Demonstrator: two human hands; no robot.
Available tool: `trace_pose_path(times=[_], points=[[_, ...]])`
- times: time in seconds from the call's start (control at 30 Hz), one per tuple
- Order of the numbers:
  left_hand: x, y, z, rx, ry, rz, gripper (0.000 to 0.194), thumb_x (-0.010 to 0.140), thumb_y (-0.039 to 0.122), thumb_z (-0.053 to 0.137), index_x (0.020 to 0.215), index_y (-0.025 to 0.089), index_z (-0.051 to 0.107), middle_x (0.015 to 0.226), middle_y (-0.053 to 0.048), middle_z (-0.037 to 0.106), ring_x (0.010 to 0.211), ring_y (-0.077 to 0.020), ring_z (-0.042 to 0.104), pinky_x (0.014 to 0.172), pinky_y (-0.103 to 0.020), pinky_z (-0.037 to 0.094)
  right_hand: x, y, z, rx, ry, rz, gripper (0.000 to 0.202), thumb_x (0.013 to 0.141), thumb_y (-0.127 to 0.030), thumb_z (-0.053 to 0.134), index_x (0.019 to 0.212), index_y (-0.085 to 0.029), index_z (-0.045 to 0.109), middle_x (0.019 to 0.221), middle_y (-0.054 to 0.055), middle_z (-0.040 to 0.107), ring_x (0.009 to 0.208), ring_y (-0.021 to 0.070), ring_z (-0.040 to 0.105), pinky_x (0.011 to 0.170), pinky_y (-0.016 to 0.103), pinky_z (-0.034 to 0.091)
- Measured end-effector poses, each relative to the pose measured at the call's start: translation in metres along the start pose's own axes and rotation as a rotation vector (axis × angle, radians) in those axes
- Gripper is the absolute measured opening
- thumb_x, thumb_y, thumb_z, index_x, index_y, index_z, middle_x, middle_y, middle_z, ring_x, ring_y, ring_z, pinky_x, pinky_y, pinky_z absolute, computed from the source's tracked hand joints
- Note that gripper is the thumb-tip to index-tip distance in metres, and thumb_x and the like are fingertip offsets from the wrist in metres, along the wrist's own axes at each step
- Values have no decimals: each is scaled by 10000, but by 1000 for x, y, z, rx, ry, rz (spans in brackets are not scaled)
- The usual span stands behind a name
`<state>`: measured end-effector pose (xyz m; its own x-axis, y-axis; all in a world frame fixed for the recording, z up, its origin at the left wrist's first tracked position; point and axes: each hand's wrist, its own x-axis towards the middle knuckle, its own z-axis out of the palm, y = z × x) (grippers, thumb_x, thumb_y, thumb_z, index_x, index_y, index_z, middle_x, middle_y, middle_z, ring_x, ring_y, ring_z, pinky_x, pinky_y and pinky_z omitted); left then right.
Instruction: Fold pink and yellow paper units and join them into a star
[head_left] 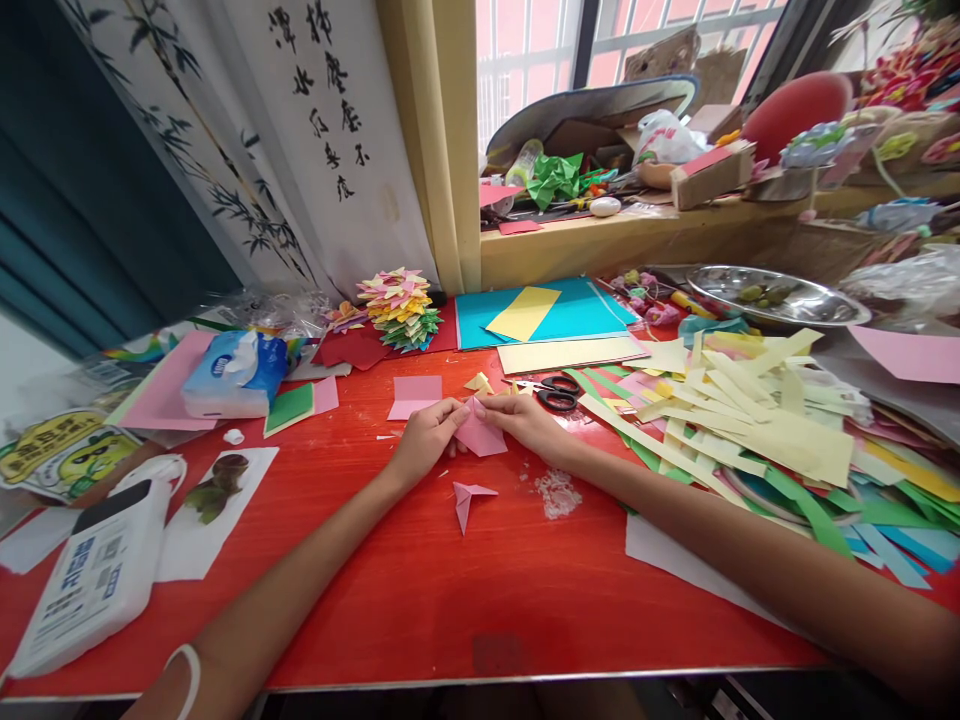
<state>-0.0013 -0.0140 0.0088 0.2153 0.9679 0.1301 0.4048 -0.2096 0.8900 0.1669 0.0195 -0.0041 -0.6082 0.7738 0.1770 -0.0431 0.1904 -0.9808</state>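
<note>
Head view: over the red table (390,610) I see left hand (433,428) and right hand (521,418), fingers curled, pinching a pink sheet (486,434) mid-frame, peak toward the top, long axis unclear. Below, a folded piece (464,499) points one tip downward.

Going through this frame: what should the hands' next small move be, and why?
Probably to press a crease into the small, flat pink paper sheet. The bare left hand and bare right hand both pinch its upper part, and it looks broader than the sharp-pointed, folded pink paper piece lying nearer the front edge of the red table.
</note>
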Motion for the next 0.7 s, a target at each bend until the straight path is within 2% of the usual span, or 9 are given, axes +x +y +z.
trace_pose_path(times=[0.17,0.27,0.37,0.53,0.63,0.7], points=[[0,-1,0,48,23,2,310,810,445,416,731,176,547,529,30,540,434,-88,474,467,-203,369,2,2,-1,-43,28,19,346,776,-410,524,885,-104,643,780,42,617,717,144,542,663,266,421],[2,-2,0,96,95,56,255,776,421,491,766,179,572,655,24,571,565,-97,507,541,-199,378,2,1,-1,-53,29,46,353,757,-411,546,883,-99,654,776,37,621,691,140,539,631,257,410],[3,-3,0,107,115,107,231,767,395,518,782,174,584,741,13,587,685,-112,515,629,-201,384,1,-2,0,-29,15,58,359,753,-389,556,938,-98,654,794,44,631,698,137,545,642,262,414],[4,-3,0,57,100,96,232,766,393,516,779,170,579,775,4,593,733,-123,523,675,-211,393,1,-3,0,6,-21,47,383,754,-352,562,1067,-137,613,812,31,627,747,137,547,690,273,427],[4,-2,-1,36,72,95,228,767,388,513,770,170,580,768,1,590,730,-126,520,678,-217,395,0,-3,0,-25,-45,17,432,774,-328,546,1176,-170,538,699,-5,576,645,105,498,611,241,402],[4,-2,0,37,56,92,228,767,386,511,748,170,580,739,4,580,706,-122,511,662,-216,393,0,-3,-1,-73,-68,1,465,791,-310,530,1236,-183,481,585,-39,481,536,77,401,521,212,337]])
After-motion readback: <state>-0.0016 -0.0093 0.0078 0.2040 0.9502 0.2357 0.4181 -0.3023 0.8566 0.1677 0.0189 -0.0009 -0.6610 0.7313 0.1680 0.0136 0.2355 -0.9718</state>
